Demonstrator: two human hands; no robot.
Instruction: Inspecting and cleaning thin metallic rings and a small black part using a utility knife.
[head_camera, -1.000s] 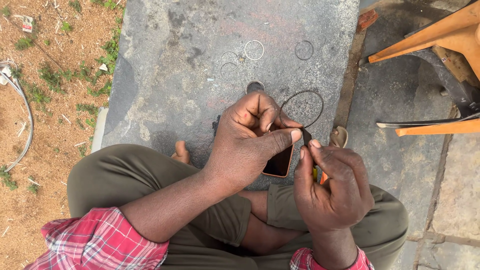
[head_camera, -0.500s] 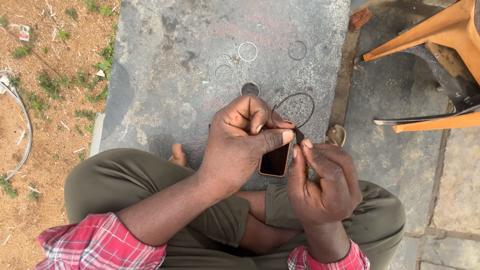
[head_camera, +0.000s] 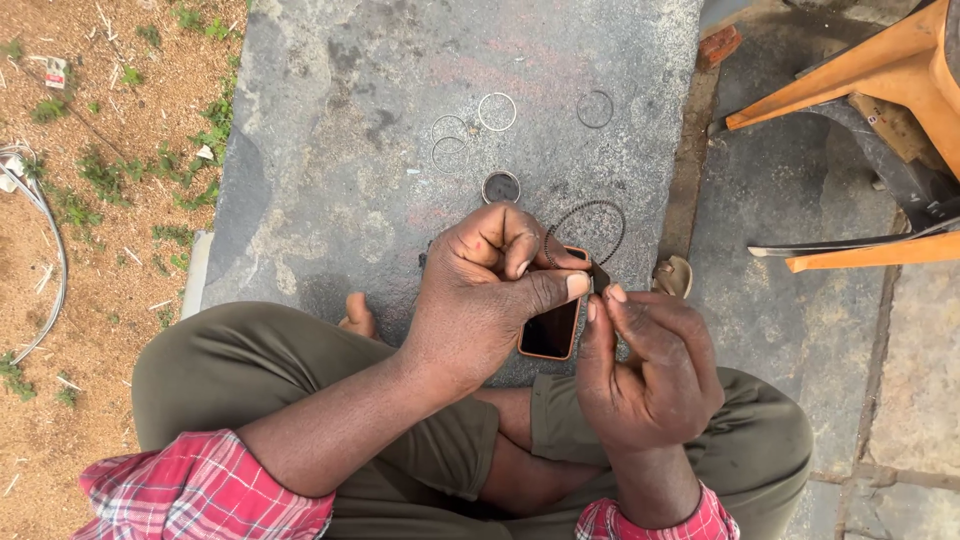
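Note:
I sit cross-legged at a grey stone slab (head_camera: 330, 150). My left hand (head_camera: 490, 290) pinches a dark beaded ring (head_camera: 606, 212) between thumb and fingers, its loop sticking up past my knuckles. My right hand (head_camera: 650, 365) is closed and pinches a small dark piece (head_camera: 600, 278) at the ring's lower end, thumb tip to thumb tip with the left hand. An orange-cased phone (head_camera: 552, 330) lies face up under both hands.
Several thin metal rings (head_camera: 497, 111) lie on the slab, one darker ring (head_camera: 596, 108) to the right and a small thick ring (head_camera: 501, 186) nearer me. An orange wooden frame (head_camera: 870, 70) stands at right. Dirt and weeds at left.
Both hands hold the same pinch on the beaded ring. The view has shifted slightly; the hands sit a little lower and closer together than a second ago.

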